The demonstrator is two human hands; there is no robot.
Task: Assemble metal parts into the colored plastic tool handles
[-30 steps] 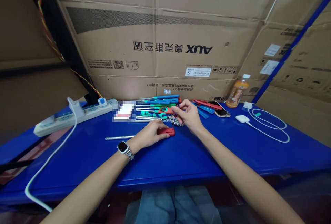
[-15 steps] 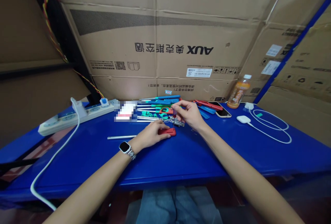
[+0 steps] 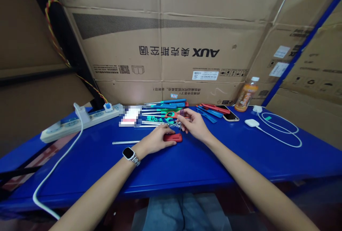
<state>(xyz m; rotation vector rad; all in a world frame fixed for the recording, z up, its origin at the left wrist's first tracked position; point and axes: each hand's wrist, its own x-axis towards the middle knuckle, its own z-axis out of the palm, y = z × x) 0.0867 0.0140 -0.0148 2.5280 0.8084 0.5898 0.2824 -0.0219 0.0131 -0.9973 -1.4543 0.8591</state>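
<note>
A red plastic handle (image 3: 178,138) with a dark slot lies on the blue table, its left part gripped by the fingers and thumb of my left hand (image 3: 157,137). A thin metal rod (image 3: 124,142) sticks out to the left from under that hand; whether it joins the handle is hidden. In my right hand (image 3: 194,124) a small screwdriver (image 3: 182,112) with a dark purple grip stands upright, pinched by the fingers. Its shaft points down at the right end of the red handle; I cannot make out whether the tip sits in a screw.
Behind my hands lie several blue- and green-handled tools (image 3: 171,105) and metal rods. Red and blue pliers-like handles (image 3: 211,111) lie beside a phone (image 3: 231,115). An orange drink bottle (image 3: 245,95), a white charger (image 3: 251,123) and a power strip (image 3: 88,119) stand further out.
My right hand has shifted its fingers on the screwdriver, dropping slightly lower around its shaft. My left hand keeps hold of the red handle in nearly the same place.
</note>
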